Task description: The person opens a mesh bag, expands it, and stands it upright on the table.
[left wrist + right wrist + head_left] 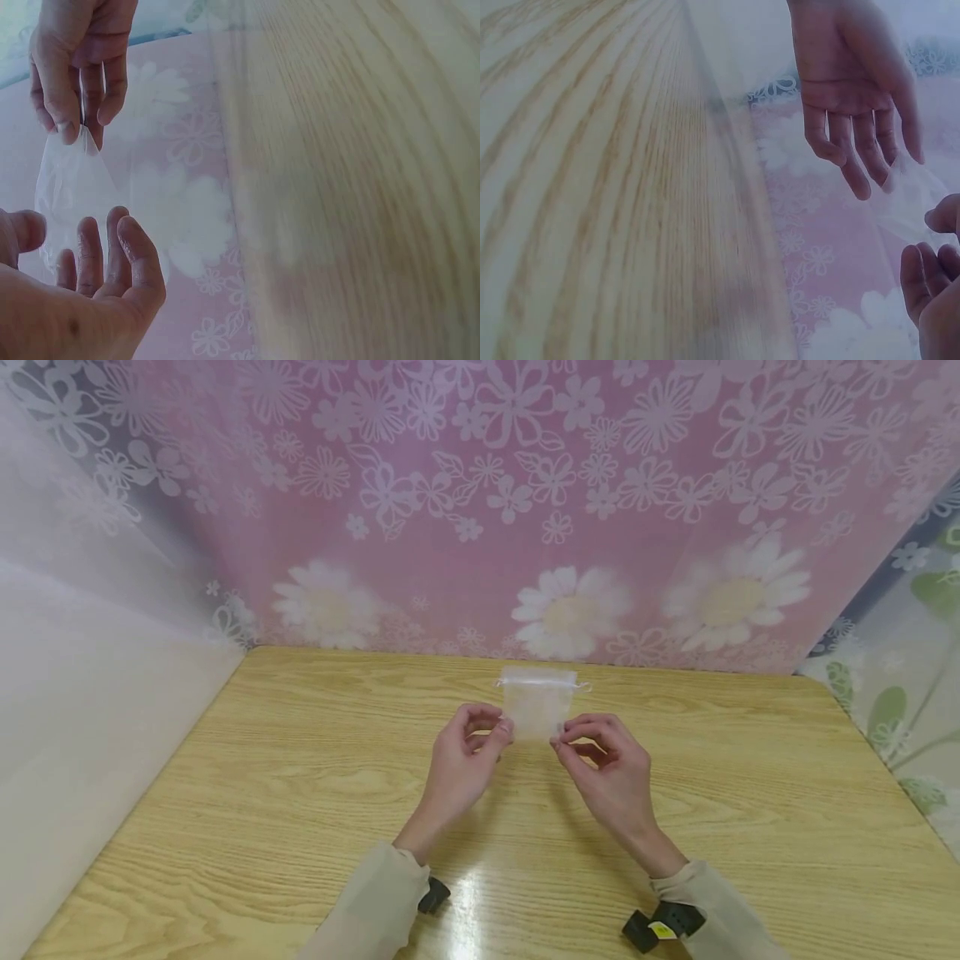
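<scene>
A small sheer white drawstring pouch (pixel 537 708) hangs spread between both hands above the table. Its gathered top band faces away, with a short cord loop (pixel 585 687) sticking out at each side. My left hand (pixel 463 756) pinches the lower left corner between thumb and fingers. At the lower right corner, my right hand (pixel 611 768) grips the pouch with its fingertips. In the left wrist view, the pouch (pixel 71 184) narrows up to the right hand (pixel 86 67). The right wrist view shows its thin fabric (pixel 911 195) beside the left hand's fingers. No contents can be made out.
The hands are over a wood-grain table (pixel 300 777). Behind its far edge hangs a pink floral curtain (pixel 450 527), with pale sheets (pixel 90 652) at the left and a leaf-patterned one (pixel 900 693) at the right. Dark straps (pixel 675 917) sit at the wrists.
</scene>
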Tool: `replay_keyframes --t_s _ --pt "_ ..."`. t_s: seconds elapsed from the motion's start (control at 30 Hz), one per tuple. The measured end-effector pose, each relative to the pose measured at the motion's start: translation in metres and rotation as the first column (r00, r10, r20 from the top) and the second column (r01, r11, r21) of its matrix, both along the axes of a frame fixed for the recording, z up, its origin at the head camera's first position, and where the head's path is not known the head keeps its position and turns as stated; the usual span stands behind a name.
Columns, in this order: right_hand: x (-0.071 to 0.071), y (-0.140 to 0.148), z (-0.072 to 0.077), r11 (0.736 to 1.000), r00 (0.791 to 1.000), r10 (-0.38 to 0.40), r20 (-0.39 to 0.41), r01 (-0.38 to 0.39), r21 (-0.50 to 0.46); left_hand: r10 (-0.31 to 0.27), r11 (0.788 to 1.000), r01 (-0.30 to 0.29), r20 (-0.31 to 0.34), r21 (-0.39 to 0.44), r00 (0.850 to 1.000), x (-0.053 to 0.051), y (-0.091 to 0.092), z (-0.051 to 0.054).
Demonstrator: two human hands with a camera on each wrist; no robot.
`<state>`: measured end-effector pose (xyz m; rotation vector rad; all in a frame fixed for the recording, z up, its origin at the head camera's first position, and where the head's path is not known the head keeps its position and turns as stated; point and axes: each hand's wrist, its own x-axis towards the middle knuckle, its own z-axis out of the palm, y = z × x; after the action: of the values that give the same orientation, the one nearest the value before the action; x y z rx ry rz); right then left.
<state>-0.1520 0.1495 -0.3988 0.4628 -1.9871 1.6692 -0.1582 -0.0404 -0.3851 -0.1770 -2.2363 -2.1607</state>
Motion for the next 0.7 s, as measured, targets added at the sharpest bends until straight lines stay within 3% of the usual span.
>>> replay_keyframes --t_s 0.4,0.57,0.7 --pt "0.001 0.003 -0.001 0.997 0.997 0.079 0.016 -0.078 -0.028 0.067 0.997 -0.069 -0.036 -0.044 0.997 -0.003 0.002 -0.002" --pt "0.000 0.008 -0.004 0.984 0.986 0.167 0.004 -0.166 -0.061 0.069 0.996 -0.071 -0.044 -0.052 0.997 -0.003 0.001 -0.002" --pt "0.000 0.015 -0.005 0.955 0.963 0.269 0.004 -0.266 -0.128 0.053 0.997 -0.054 -0.033 -0.048 0.998 -0.003 -0.001 -0.002"
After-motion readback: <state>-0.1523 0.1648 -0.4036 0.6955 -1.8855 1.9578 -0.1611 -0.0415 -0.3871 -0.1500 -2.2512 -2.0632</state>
